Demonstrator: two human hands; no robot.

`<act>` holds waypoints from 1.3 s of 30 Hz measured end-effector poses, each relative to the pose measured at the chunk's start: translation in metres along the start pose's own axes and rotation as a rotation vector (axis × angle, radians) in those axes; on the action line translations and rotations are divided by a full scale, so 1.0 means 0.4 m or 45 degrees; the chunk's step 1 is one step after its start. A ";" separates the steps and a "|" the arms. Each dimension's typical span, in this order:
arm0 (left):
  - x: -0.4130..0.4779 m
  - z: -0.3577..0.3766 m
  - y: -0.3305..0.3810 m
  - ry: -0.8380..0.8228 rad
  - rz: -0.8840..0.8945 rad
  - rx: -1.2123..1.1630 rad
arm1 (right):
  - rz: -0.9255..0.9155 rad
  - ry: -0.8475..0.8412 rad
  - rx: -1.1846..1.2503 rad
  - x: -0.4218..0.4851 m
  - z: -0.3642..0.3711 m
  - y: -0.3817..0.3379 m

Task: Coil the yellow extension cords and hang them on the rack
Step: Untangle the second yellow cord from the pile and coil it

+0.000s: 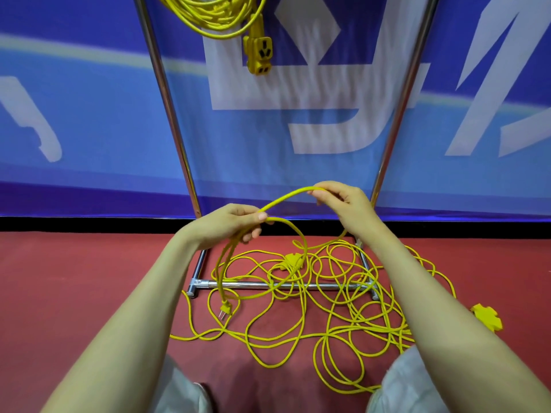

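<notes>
Our left hand (235, 222) & right hand (343, 201) both pinch one yellow extension cord (286, 198) at frame centre; its rest lies tangled on the red floor (89, 278) by the rack (165, 93) base, a coiled cord (214, 16) hangs top centre

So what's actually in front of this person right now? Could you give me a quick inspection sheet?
Surface: red floor, cords spread over it.
Job's things: one coiled cord hangs at the top of the rack; tangled loose cords lie around its base.
Clutter: nothing seen.
Hands: left hand grips a few loops of the held cord; right hand pinches its next stretch.
Cables: plug ends the held loops; one socket block lies far right, another in the tangle.
Surroundings: blue banner behind the rack.
</notes>
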State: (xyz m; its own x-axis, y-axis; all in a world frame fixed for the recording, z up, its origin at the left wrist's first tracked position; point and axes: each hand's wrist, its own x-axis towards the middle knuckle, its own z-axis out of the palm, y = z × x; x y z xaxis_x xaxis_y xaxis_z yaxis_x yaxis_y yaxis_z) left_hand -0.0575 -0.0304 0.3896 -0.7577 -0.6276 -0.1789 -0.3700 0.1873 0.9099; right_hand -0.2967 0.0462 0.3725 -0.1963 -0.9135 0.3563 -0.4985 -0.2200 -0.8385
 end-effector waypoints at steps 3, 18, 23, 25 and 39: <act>0.003 -0.012 -0.016 0.040 0.021 -0.061 | 0.027 0.043 0.056 0.004 -0.022 -0.008; 0.025 -0.037 0.017 0.251 0.263 -0.868 | 0.448 -0.626 -0.557 -0.033 0.005 0.122; 0.026 -0.073 -0.003 0.374 0.219 -0.989 | 0.491 -0.322 -0.419 -0.016 0.009 0.110; 0.027 -0.067 -0.008 0.504 0.170 -0.733 | 0.581 -0.040 0.037 -0.006 0.000 0.076; 0.113 0.180 -0.044 0.193 -0.015 -0.380 | 0.499 0.401 0.754 0.030 0.039 -0.013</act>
State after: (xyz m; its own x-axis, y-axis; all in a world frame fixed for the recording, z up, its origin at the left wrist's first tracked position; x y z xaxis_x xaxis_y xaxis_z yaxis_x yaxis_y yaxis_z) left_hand -0.1240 -0.0078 0.3388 -0.6573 -0.7380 -0.1528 -0.1874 -0.0363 0.9816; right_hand -0.2833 0.0311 0.3745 -0.5403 -0.8414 0.0145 0.1734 -0.1282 -0.9765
